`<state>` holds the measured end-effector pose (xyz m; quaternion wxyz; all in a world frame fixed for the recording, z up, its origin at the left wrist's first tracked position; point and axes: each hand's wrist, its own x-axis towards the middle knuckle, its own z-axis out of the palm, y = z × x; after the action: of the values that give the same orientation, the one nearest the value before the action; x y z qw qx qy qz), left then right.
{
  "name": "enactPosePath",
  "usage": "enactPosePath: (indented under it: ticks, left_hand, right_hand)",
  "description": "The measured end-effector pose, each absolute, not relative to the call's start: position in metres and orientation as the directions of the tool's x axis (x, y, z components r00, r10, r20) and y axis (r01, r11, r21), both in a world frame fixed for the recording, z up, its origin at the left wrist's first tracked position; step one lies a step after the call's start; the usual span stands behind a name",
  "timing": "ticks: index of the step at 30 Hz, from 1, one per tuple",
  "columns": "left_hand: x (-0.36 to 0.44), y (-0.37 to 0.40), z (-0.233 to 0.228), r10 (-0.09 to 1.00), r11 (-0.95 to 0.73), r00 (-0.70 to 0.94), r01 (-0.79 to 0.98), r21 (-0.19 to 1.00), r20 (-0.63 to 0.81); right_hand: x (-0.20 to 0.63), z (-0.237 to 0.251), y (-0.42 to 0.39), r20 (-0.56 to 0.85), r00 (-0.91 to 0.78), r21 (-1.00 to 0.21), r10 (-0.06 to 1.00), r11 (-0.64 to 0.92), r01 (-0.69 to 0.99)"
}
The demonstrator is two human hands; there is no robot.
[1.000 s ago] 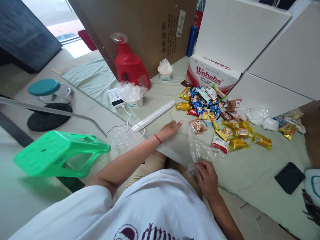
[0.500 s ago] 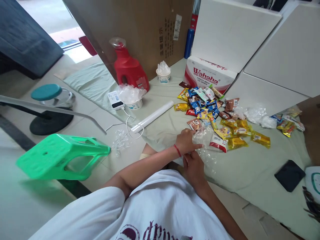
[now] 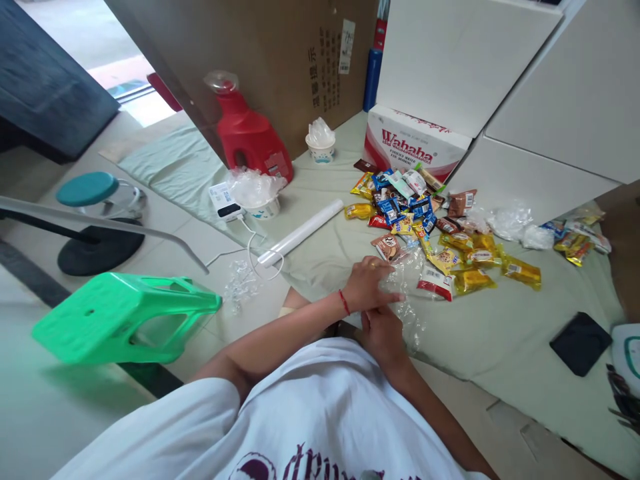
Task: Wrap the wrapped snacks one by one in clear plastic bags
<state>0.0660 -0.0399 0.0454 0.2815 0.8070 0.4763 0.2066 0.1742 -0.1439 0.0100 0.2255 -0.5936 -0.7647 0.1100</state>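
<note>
In front of my lap my two hands are together, the left just above the right. My left hand (image 3: 370,283), with a ring and a red cord at the wrist, has its thumb stretched out apart from its fingers. A crumpled clear plastic bag (image 3: 413,319) lies against its fingertips. Beneath it my right hand (image 3: 385,335) is closed, its fingers bent in, and what they hold is hidden. Just beyond lie a brown snack packet (image 3: 386,246), a red and white packet (image 3: 435,283) and a pile of small wrapped snacks (image 3: 393,211).
A white roll (image 3: 301,233) lies left of the snacks. Behind stand bag-lined paper tubs (image 3: 321,149), a red jug (image 3: 253,137) and a Wahaba-labelled carton (image 3: 415,141). A green stool (image 3: 125,317) lies tipped at left; a dark flat square (image 3: 580,343) rests at right.
The view has shifted slightly. My left thumb and fingers look a little further apart; both hands stay close together beside the clear plastic bag.
</note>
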Motion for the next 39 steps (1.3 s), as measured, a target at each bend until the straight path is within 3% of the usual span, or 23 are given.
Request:
enactPosePath:
  ticks: [4, 7, 10, 16, 22, 24, 26, 27, 29, 31, 33, 36, 39]
  left_hand:
    - [0.074, -0.024, 0.039, 0.899, -0.195, 0.433, 0.543, 0.817, -0.073]
    - [0.064, -0.009, 0.035, 0.944, 0.174, 0.240, 0.221, 0.960, -0.227]
    - [0.042, 0.003, 0.037, 0.894, 0.446, 0.108, -0.109, 0.888, -0.436]
    - [-0.006, 0.017, 0.047, 0.846, 0.520, -0.010, -0.202, 0.830, -0.532]
    - [-0.041, -0.010, 0.045, 0.813, 0.537, -0.199, -0.109, 0.836, -0.548]
    - [-0.049, -0.030, 0.050, 0.826, 0.465, -0.348, -0.024, 0.885, -0.443]
    - [-0.051, -0.048, 0.064, 0.850, 0.280, -0.506, 0.194, 0.940, -0.149]
    - [-0.048, -0.055, 0.073, 0.866, 0.164, -0.500, 0.339, 0.926, 0.030]
    - [-0.033, -0.061, 0.092, 0.934, -0.090, -0.239, 0.561, 0.823, 0.266]
    - [-0.011, -0.052, 0.104, 0.941, -0.332, 0.250, 0.573, 0.750, 0.226]
    - [0.012, -0.031, 0.102, 0.793, -0.506, 0.593, 0.510, 0.696, 0.142]
    - [0.033, 0.004, 0.078, 0.716, -0.561, 0.695, 0.516, 0.647, 0.067]
    - [0.031, 0.016, 0.044, 0.772, -0.517, 0.636, 0.636, 0.573, -0.010]
  right_hand:
    - [0.175, 0.010, -0.143, 0.217, -0.209, -0.459, 0.954, 0.288, 0.840]
    - [0.180, 0.010, -0.146, 0.282, -0.200, -0.490, 0.938, 0.320, 0.811]
    - [0.189, 0.006, -0.151, 0.368, -0.200, -0.509, 0.908, 0.376, 0.774]
    - [0.208, -0.006, -0.161, 0.470, -0.258, -0.484, 0.844, 0.491, 0.724]
    - [0.217, -0.007, -0.161, 0.460, -0.328, -0.504, 0.825, 0.547, 0.669]
    - [0.218, -0.007, -0.160, 0.436, -0.352, -0.512, 0.828, 0.550, 0.660]
    - [0.219, -0.006, -0.159, 0.423, -0.379, -0.516, 0.823, 0.563, 0.646]
    - [0.220, -0.006, -0.158, 0.421, -0.397, -0.514, 0.816, 0.575, 0.637]
    - [0.220, -0.005, -0.159, 0.416, -0.440, -0.510, 0.795, 0.605, 0.612]
    - [0.221, -0.002, -0.160, 0.407, -0.490, -0.513, 0.771, 0.637, 0.576]
    - [0.224, 0.002, -0.163, 0.395, -0.540, -0.531, 0.744, 0.664, 0.527]
    - [0.240, 0.011, -0.169, 0.359, -0.601, -0.554, 0.714, 0.681, 0.479]
    - [0.272, 0.022, -0.178, 0.336, -0.590, -0.539, 0.735, 0.663, 0.520]
